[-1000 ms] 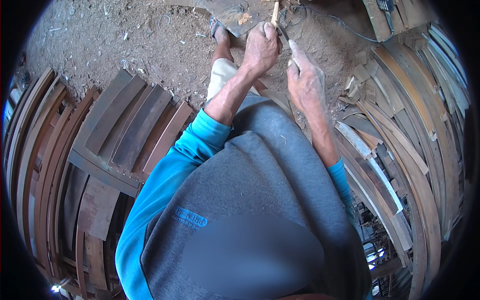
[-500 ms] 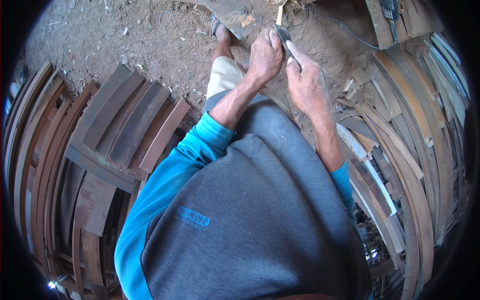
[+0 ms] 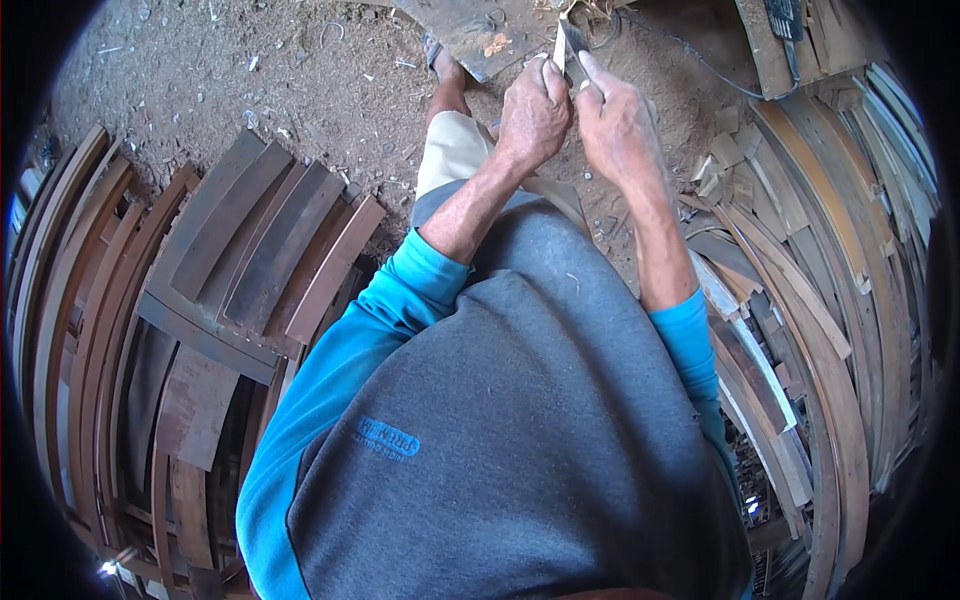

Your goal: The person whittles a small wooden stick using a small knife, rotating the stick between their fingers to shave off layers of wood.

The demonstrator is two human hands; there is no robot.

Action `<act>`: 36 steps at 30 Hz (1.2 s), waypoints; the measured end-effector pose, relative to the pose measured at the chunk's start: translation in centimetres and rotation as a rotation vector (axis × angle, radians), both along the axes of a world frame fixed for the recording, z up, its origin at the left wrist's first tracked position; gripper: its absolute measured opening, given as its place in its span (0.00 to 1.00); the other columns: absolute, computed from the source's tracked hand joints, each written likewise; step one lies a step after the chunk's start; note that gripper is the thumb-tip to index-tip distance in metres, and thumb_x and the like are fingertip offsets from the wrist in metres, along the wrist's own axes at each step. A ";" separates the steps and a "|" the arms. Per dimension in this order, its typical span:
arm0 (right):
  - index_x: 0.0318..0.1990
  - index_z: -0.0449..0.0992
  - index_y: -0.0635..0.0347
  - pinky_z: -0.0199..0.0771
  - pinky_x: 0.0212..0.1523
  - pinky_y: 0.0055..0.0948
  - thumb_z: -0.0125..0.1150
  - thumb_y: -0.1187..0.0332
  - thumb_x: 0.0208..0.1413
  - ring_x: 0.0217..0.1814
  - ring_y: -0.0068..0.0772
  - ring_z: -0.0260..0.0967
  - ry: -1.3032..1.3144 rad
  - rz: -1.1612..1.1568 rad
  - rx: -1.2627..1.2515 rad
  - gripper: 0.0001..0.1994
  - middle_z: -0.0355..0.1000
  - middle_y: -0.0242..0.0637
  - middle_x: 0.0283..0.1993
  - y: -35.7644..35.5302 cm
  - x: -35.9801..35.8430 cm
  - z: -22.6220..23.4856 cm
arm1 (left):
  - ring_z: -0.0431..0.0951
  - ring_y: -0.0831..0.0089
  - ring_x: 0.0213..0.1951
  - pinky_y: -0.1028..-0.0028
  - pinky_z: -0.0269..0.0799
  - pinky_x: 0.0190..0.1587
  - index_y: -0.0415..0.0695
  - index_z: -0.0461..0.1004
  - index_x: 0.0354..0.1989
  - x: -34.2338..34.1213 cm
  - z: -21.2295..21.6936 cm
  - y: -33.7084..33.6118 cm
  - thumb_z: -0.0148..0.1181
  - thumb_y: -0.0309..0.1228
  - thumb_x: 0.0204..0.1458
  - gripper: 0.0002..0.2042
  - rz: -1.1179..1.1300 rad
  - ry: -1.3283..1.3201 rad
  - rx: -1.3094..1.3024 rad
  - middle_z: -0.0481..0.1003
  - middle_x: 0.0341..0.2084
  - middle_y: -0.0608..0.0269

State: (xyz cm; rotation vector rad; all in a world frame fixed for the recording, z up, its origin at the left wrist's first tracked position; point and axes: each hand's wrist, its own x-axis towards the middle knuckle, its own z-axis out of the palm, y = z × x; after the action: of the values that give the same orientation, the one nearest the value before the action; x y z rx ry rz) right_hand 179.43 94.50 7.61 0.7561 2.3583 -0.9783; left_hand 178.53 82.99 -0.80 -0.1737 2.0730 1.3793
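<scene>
While my grey-and-blue sweater [image 3: 500, 440] fills the near view, both forearms reach up and away from me. Left hand [image 3: 533, 115] is curled closed, fingers [image 3: 548, 85] wrapped round the lower end of a thin pale wood sliver [image 3: 559, 45] that sticks up just past the knuckles. Right hand [image 3: 617, 120] sits just beside it, touching or nearly so, index finger straight, other fingers folded on a small dark blade [image 3: 575, 42] lying against the sliver; exact grip unclear. Left of my fingers, well apart: stacked curved wooden slats [image 3: 250, 250]. Right of them: more curved wood strips [image 3: 820, 250]. Beyond the fingertips: dirt floor [image 3: 300, 70], a flat board [image 3: 480, 30], my sandalled foot [image 3: 445, 60].
</scene>
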 end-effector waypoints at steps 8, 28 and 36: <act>0.65 0.74 0.62 0.77 0.58 0.51 0.48 0.62 0.64 0.53 0.64 0.78 0.064 0.007 0.064 0.25 0.77 0.65 0.50 0.6 -0.1 -1.3 | 0.76 0.32 0.39 0.45 0.71 0.43 0.36 0.71 0.39 0.8 -0.6 0.5 0.42 0.40 0.70 0.18 0.002 0.052 0.011 0.76 0.32 0.33; 0.62 0.74 0.67 0.78 0.51 0.55 0.52 0.65 0.64 0.46 0.65 0.79 0.023 0.112 0.102 0.22 0.77 0.67 0.40 -1.9 0.9 1.0 | 0.76 0.31 0.40 0.44 0.72 0.43 0.36 0.71 0.42 0.9 -3.1 -1.3 0.42 0.39 0.70 0.17 -0.109 0.286 -0.013 0.76 0.33 0.33; 0.64 0.73 0.64 0.79 0.50 0.55 0.52 0.64 0.65 0.46 0.65 0.79 -0.040 0.123 0.142 0.22 0.78 0.67 0.41 -2.3 -0.9 0.4 | 0.78 0.31 0.39 0.42 0.72 0.41 0.37 0.70 0.42 0.5 -0.3 -1.1 0.42 0.41 0.71 0.18 -0.095 0.089 -0.015 0.77 0.32 0.31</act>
State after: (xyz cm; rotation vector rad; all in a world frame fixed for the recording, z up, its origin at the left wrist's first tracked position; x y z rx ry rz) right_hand 178.57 92.17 7.98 0.6663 2.4269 -0.7447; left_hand 179.00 81.93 -1.11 -0.0199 2.1362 1.3362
